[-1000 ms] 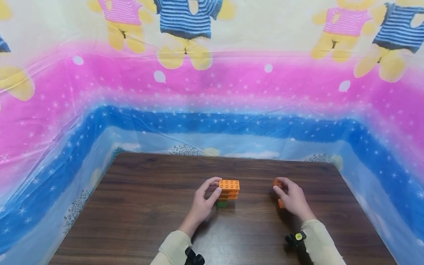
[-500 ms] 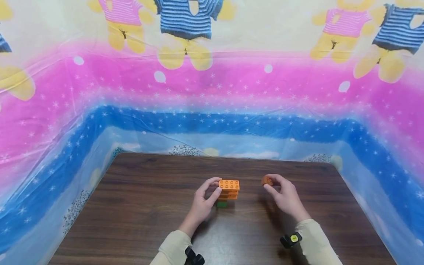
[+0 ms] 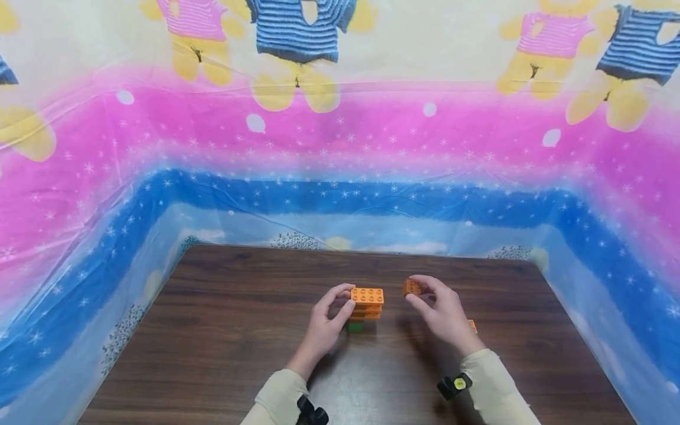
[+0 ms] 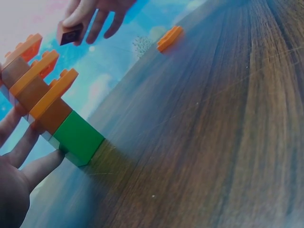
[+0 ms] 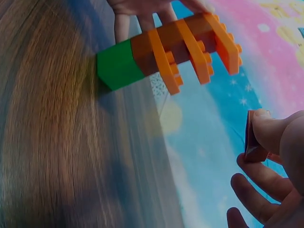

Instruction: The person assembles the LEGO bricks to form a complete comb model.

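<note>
A tower of toy building bricks [image 3: 368, 296] stands upright, with a green brick [image 4: 78, 137] at its foot. Above that, brown bricks [image 5: 170, 39] alternate with longer orange plates that jut out toward the right. My left hand [image 3: 325, 314] holds the tower from its left side, thumb and fingers at its upper part. Between thumb and fingertips my right hand [image 3: 442, 308] pinches a brown brick [image 3: 411, 287]. That brick is in the air to the right of the tower, apart from it, at about the height of the top orange plate.
One loose orange plate [image 4: 170, 39] lies on the brown wooden table [image 3: 228, 330], partly hidden behind my right wrist in the head view. A patterned pink and blue cloth [image 3: 340, 130] hangs around the table's back and sides.
My right hand has moved left toward the tower with the brown brick, and the loose orange plate now shows to the right of its wrist. The left hand and tower stay put.
</note>
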### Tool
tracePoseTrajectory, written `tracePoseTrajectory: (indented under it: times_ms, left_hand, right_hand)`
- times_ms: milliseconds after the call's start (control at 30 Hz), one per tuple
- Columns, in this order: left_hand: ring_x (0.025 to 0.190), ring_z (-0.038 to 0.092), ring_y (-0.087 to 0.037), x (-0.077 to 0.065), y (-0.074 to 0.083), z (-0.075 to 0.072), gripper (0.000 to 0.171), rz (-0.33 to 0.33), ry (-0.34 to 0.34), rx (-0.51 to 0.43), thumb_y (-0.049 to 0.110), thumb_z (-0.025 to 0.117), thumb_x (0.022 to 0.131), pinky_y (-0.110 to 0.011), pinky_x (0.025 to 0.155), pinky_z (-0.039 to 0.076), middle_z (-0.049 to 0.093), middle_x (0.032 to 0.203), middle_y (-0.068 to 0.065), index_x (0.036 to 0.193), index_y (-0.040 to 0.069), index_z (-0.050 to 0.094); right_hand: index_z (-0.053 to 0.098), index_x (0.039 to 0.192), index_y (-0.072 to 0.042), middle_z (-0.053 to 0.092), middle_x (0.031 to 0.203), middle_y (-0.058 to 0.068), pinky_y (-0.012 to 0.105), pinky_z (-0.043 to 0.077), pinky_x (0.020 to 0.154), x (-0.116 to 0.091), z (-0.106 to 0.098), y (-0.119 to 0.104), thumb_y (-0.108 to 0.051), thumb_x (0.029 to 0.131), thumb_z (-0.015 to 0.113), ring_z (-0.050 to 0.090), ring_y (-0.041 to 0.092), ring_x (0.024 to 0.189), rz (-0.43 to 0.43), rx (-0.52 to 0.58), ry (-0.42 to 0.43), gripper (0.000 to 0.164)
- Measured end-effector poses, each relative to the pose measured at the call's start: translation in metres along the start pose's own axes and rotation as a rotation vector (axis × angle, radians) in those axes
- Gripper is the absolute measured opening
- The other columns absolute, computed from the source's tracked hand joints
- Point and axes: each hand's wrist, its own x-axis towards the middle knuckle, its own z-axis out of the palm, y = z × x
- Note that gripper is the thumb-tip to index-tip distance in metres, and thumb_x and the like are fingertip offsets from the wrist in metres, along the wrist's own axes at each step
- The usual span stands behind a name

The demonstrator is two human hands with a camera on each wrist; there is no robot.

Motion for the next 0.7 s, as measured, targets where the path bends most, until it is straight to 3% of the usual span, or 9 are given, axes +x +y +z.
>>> tracePoseTrajectory:
  times_ms: [100,400,567,700]
  left_hand:
    - [0.12,0.066,-0.038,0.001,-0.01,0.0,0.034,0.013,-0.003,-0.001,0.008,0.064,0.104,-0.059,0.103,0.05,0.068,0.123,-0.016,0.138,0.007,0.065]
    - [0.12,0.068,-0.026,0.002,-0.013,-0.003,0.034,0.04,-0.029,-0.005,0.016,0.066,0.105,-0.05,0.103,0.052,0.069,0.123,-0.006,0.137,0.025,0.066]
    - [0.119,0.068,-0.024,0.002,-0.013,-0.003,0.034,0.034,-0.03,0.022,0.02,0.065,0.106,-0.045,0.103,0.053,0.069,0.124,-0.004,0.139,0.019,0.065]
    - [0.118,0.069,-0.024,0.002,-0.012,-0.004,0.033,0.037,-0.023,0.022,0.019,0.066,0.105,-0.042,0.102,0.053,0.069,0.124,-0.004,0.138,0.022,0.066]
  right_hand:
    - [0.065,0.135,-0.009,0.071,0.121,0.01,0.059,0.053,0.101,0.001,0.003,-0.006,-0.019,0.097,0.078,0.067,0.029,0.111,-0.007,0.02,0.004,0.041]
    - [0.067,0.135,-0.01,0.07,0.122,0.007,0.056,0.054,0.099,0.002,0.006,-0.028,-0.019,0.097,0.079,0.067,0.026,0.112,-0.069,0.034,0.015,0.041]
    - [0.067,0.135,-0.013,0.07,0.124,0.004,0.055,0.055,0.098,0.003,0.011,-0.038,-0.02,0.095,0.08,0.066,0.024,0.113,-0.087,0.042,0.019,0.043]
    - [0.067,0.134,-0.013,0.07,0.125,0.002,0.054,0.056,0.098,0.005,0.015,-0.045,-0.021,0.093,0.083,0.067,0.023,0.114,-0.109,0.049,0.018,0.044]
